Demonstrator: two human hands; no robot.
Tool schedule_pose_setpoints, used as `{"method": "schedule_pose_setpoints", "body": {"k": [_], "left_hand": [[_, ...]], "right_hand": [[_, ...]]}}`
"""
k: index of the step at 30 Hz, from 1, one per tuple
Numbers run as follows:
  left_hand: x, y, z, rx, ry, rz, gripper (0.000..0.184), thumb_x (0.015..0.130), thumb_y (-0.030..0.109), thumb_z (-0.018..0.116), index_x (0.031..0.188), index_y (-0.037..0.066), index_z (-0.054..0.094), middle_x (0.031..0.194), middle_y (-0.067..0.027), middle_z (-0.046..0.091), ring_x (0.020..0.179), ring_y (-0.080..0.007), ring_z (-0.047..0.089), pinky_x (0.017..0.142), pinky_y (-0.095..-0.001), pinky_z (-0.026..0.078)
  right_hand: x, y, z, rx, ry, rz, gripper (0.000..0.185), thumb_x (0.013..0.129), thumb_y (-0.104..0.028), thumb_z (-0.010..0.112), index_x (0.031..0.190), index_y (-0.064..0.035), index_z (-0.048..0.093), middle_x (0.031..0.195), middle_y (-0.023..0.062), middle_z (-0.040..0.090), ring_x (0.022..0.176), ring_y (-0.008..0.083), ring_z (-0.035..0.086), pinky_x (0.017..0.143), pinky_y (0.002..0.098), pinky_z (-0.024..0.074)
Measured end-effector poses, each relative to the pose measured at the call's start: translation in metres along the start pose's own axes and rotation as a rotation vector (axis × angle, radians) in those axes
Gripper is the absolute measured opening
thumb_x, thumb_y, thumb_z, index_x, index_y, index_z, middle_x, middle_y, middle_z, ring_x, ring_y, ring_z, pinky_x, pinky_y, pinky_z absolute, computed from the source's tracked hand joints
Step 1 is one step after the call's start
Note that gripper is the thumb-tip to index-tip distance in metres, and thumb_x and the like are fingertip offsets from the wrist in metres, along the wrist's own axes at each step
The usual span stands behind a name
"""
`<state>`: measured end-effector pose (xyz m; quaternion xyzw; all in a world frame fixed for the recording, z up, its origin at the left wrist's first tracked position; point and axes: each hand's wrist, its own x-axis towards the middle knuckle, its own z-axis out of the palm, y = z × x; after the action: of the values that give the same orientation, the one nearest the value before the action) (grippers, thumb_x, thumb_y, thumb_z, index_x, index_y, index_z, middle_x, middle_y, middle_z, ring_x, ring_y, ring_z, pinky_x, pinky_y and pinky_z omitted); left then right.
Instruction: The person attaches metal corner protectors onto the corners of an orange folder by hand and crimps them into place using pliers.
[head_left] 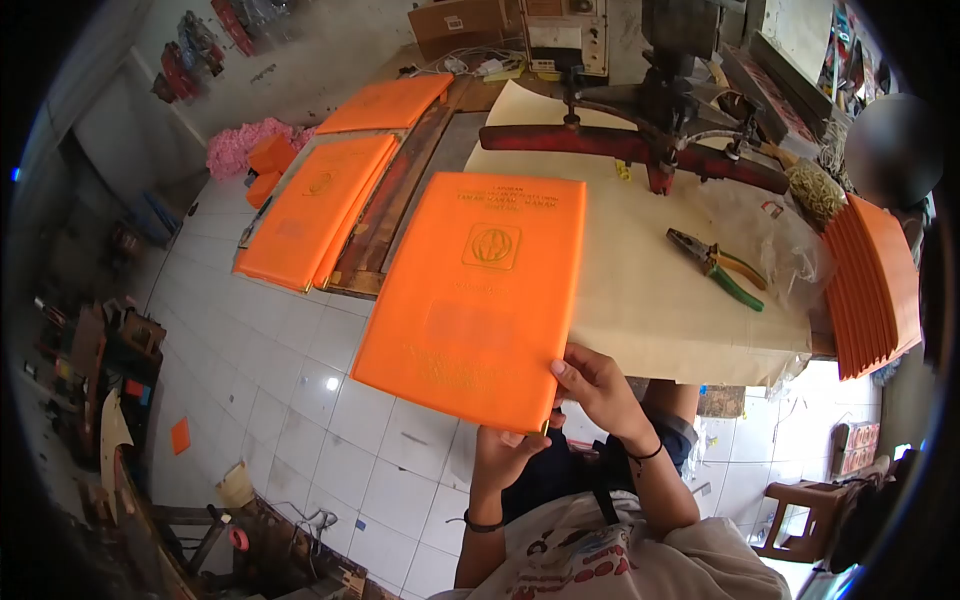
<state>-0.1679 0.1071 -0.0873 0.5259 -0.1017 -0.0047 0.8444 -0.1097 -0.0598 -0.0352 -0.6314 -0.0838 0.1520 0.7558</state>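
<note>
An orange folder [480, 310] with gold print and a round emblem on its cover is held up over the front left edge of the worktable. My right hand [597, 388] grips its lower right edge, thumb on the cover and fingers behind. My left hand [508, 455] holds the bottom edge from below, its fingers partly hidden by the folder. Further left lie two stacks of similar folders, a near stack [318, 205] and a far stack [385, 103].
Beige paper [660, 300] covers the table, with pliers [717, 268] on it. A press with a red bar [560, 139] stands behind. Upright orange folders [872, 285] are at the right, by a clear plastic bag [785, 240]. A wooden stool [795, 520] stands lower right.
</note>
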Motion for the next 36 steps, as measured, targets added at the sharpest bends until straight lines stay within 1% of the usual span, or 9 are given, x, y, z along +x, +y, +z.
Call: {"method": "schedule_pose_setpoints", "body": {"k": [7,10,15,19,21,25,26,31,36], "left_hand": [[0.017,-0.003,0.027,-0.074,0.041,-0.019,0.041,0.091,0.019,0.074,0.122,-0.006,0.060,0.111,-0.0205,0.070,0.092,-0.0275,0.071,0.082,-0.0407,0.060],[0.031,-0.008,0.042,-0.066,0.069,-0.043,0.030,0.095,0.016,0.069,0.116,-0.004,0.062,0.104,-0.0186,0.071,0.088,-0.0265,0.072,0.078,-0.0401,0.060],[0.055,-0.014,0.051,-0.075,0.045,0.034,0.032,0.097,0.023,0.066,0.114,-0.004,0.061,0.097,-0.0144,0.070,0.084,-0.0245,0.070,0.077,-0.0381,0.059],[0.057,-0.023,0.044,-0.119,-0.072,0.087,0.035,0.096,0.024,0.069,0.116,-0.003,0.060,0.103,-0.0112,0.068,0.091,-0.0209,0.067,0.083,-0.0353,0.056],[0.057,-0.022,0.038,-0.044,-0.067,0.064,0.038,0.096,0.026,0.070,0.118,-0.003,0.060,0.106,-0.0101,0.069,0.094,-0.0202,0.067,0.085,-0.0355,0.055],[0.046,-0.040,0.014,0.004,0.225,0.064,0.038,0.095,0.024,0.070,0.121,-0.001,0.059,0.124,-0.0071,0.062,0.109,-0.0126,0.059,0.091,-0.0283,0.048],[0.045,-0.037,0.014,-0.052,0.344,0.002,0.035,0.095,0.022,0.069,0.120,0.000,0.059,0.123,-0.0051,0.059,0.107,-0.0093,0.056,0.088,-0.0243,0.047],[0.047,-0.010,0.025,-0.085,0.420,-0.076,0.034,0.095,0.020,0.068,0.121,0.001,0.059,0.113,-0.0039,0.059,0.094,-0.0070,0.056,0.074,-0.0224,0.047],[0.049,-0.007,0.031,-0.100,0.446,-0.068,0.032,0.096,0.017,0.066,0.123,0.001,0.057,0.111,-0.0050,0.061,0.095,-0.0094,0.059,0.073,-0.0247,0.050]], "right_hand": [[-0.027,-0.027,-0.050,-0.391,0.207,-0.179,0.026,0.099,-0.018,0.061,0.112,0.0028,0.068,0.088,0.0075,0.072,0.080,0.0130,0.066,0.075,0.0286,0.0537],[-0.043,-0.059,-0.088,-0.480,0.396,-0.193,0.020,0.099,-0.012,0.059,0.110,0.0007,0.069,0.087,0.0078,0.072,0.076,0.0120,0.064,0.072,0.0280,0.0523],[-0.058,-0.088,-0.142,-0.770,0.568,-0.352,0.021,0.096,0.000,0.054,0.112,0.0021,0.068,0.091,0.0097,0.072,0.086,0.0145,0.067,0.080,0.0277,0.0516],[-0.053,-0.089,-0.133,-0.890,0.512,-0.329,0.020,0.088,0.000,0.066,0.108,0.0012,0.070,0.095,0.0102,0.073,0.088,0.0158,0.068,0.079,0.0287,0.0526],[-0.047,-0.082,-0.106,-0.869,0.311,-0.318,0.024,0.082,-0.002,0.074,0.106,-0.0016,0.071,0.095,0.0093,0.073,0.087,0.0191,0.068,0.083,0.0316,0.0515],[-0.027,-0.050,-0.051,-1.012,0.197,-0.477,0.027,0.074,-0.012,0.083,0.100,-0.0107,0.075,0.094,0.0044,0.073,0.086,0.0199,0.065,0.085,0.0349,0.0413],[-0.024,-0.045,-0.044,-1.060,0.208,-0.512,0.027,0.073,-0.015,0.085,0.098,-0.0124,0.075,0.093,0.0029,0.073,0.085,0.0196,0.064,0.085,0.0349,0.0390],[-0.025,-0.027,-0.039,-0.991,0.246,-0.524,0.029,0.070,-0.020,0.088,0.096,-0.0134,0.076,0.090,-0.0001,0.074,0.084,0.0179,0.064,0.084,0.0334,0.0364],[-0.033,-0.020,-0.032,-0.833,0.289,-0.502,0.026,0.072,-0.015,0.086,0.097,-0.0098,0.077,0.090,0.0033,0.075,0.082,0.0197,0.066,0.085,0.0315,0.0415]]}}
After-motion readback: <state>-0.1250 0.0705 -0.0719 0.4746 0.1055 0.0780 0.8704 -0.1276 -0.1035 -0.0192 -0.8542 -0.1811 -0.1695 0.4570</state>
